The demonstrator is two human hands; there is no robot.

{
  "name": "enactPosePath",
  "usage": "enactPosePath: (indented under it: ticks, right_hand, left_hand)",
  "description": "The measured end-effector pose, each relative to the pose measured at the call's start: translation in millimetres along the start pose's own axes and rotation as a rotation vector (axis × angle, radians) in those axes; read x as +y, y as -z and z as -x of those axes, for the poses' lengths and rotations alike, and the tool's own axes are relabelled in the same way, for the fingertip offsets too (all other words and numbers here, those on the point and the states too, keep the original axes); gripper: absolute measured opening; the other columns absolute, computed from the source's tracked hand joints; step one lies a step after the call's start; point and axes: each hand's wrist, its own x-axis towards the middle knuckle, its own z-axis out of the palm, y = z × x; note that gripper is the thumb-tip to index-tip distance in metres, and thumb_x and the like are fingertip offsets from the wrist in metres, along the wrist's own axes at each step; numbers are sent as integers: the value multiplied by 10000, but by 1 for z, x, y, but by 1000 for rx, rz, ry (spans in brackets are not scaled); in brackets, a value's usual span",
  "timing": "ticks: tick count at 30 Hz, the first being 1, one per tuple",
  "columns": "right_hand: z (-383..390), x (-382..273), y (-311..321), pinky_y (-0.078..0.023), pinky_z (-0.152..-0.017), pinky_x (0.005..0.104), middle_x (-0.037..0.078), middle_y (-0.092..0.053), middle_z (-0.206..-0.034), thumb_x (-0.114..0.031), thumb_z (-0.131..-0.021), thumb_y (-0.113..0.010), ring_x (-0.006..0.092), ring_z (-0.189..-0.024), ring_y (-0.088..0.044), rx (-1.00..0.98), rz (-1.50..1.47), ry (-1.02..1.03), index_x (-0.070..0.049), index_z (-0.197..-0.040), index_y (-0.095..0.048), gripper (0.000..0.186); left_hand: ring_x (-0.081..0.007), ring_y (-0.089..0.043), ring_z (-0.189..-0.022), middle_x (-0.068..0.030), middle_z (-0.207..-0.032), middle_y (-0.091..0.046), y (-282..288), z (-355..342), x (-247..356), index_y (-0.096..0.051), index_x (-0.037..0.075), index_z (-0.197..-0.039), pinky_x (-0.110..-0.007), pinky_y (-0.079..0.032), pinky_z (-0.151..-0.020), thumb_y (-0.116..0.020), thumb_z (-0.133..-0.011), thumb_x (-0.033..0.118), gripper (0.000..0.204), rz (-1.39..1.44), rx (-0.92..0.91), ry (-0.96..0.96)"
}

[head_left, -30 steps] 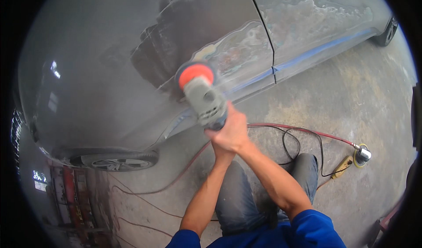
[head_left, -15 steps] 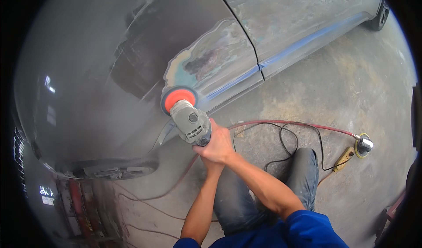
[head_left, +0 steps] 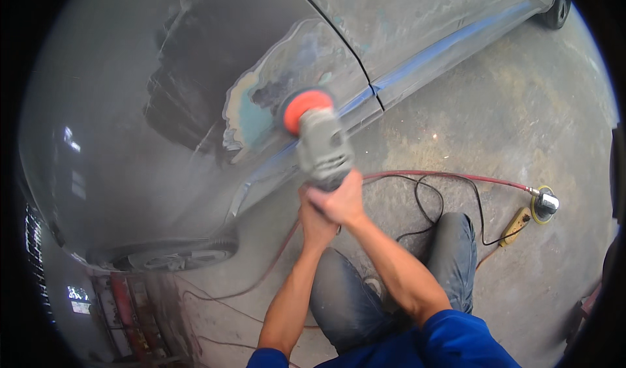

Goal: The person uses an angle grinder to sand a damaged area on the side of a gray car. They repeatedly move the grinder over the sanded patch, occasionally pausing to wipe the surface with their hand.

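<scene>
Both of my hands grip a grey angle grinder (head_left: 324, 146) by its dark rear body. My right hand (head_left: 344, 202) wraps its upper right side, while my left hand (head_left: 315, 223) is closed on it just behind and below, partly covered by the right. At its far end, a red-orange disc (head_left: 308, 106) with a dark rim is smeared by motion. That disc lies over the lower part of a sanded patch (head_left: 251, 107) on the grey car panel (head_left: 130, 172); whether it touches cannot be made out. Blue tape (head_left: 355, 106) runs along the panel's lower edge.
On the floor at right lie a round air sander (head_left: 545, 204) on a red hose (head_left: 450, 174) and a yellow socket block (head_left: 516, 226) with a looped black cable (head_left: 481, 219). A car wheel (head_left: 171, 257) is at left. A red rack-like object (head_left: 122, 296) stands below it.
The grinder and both hands have moved right and the disc has swung up and away from the patch's lower left edge. The view has shifted slightly.
</scene>
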Motion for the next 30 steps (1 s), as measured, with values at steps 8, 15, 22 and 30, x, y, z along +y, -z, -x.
enactPosePath:
  ticks: [8, 15, 22, 30]
  right_hand:
    - [0, 10, -4, -565, -867, 383, 183, -753, -1000, -159, -660, -812, 259, -941, -741, -46, 9, 56, 50, -1176, -615, 591]
    - [-15, 1, 2, -567, -835, 357, 155, -761, -965, -142, -679, -808, 218, -903, -733, 24, -108, 21, 38, -1070, -669, 452]
    - [17, 19, -44, -563, -894, 421, 220, -735, -1051, -172, -631, -824, 350, -985, -737, -70, 60, 93, 25, -1255, -567, 703]
    - [24, 35, -66, -556, -909, 441, 242, -716, -1056, -188, -617, -826, 400, -1010, -714, -126, 61, 128, 7, -1243, -581, 700]
  left_hand:
    - [-439, -671, -1107, -270, -1166, -664, -9, -2, -36, -412, 27, -1320, -463, -531, -889, -836, -716, 169, 752, 46, 42, -39]
    - [-409, -677, -1114, -236, -1144, -694, 1, -23, 9, -439, 45, -1327, -462, -536, -875, -850, -703, 178, 758, 42, -22, -97]
    - [-380, -682, -1088, -187, -1123, -695, 24, 8, -59, -515, 32, -1298, -461, -516, -906, -826, -737, 206, 665, 9, 104, -149]
    - [-349, -693, -1101, -186, -1166, -709, 36, 11, -67, -627, 9, -1195, -430, -536, -900, -766, -805, 184, 449, 22, 150, -102]
